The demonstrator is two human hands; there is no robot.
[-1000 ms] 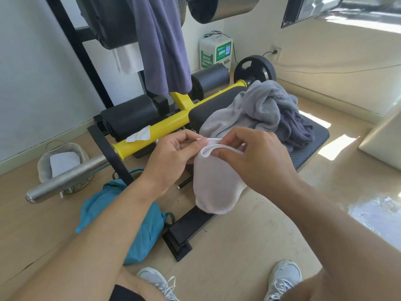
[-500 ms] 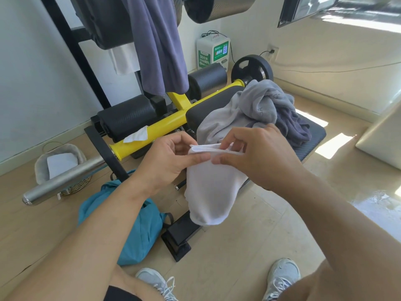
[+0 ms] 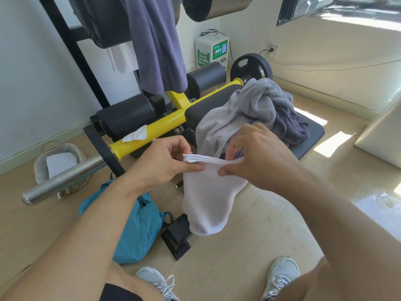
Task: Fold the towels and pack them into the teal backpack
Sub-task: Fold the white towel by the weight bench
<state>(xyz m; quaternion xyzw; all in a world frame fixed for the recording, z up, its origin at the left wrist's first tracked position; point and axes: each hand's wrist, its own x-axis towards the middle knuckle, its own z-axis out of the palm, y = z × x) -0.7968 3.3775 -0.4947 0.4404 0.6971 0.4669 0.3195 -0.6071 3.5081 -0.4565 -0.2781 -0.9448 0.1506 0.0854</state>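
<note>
Fingers (image 3: 196, 168) of left hand (image 3: 161, 164) and right hand (image 3: 258, 155) pinch white towel (image 3: 208, 198) by doubled top edge, letting it hang straight; teal backpack (image 3: 134, 227) waits on floor below.

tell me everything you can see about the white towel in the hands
The small white cloth towel is soft, plain and unmarked. It is folded over, with layered edges along the top and a rounded lower end hanging limp in the air above the floor. The left hand and right hand pinch its top edge. Nothing else touches it.
</note>
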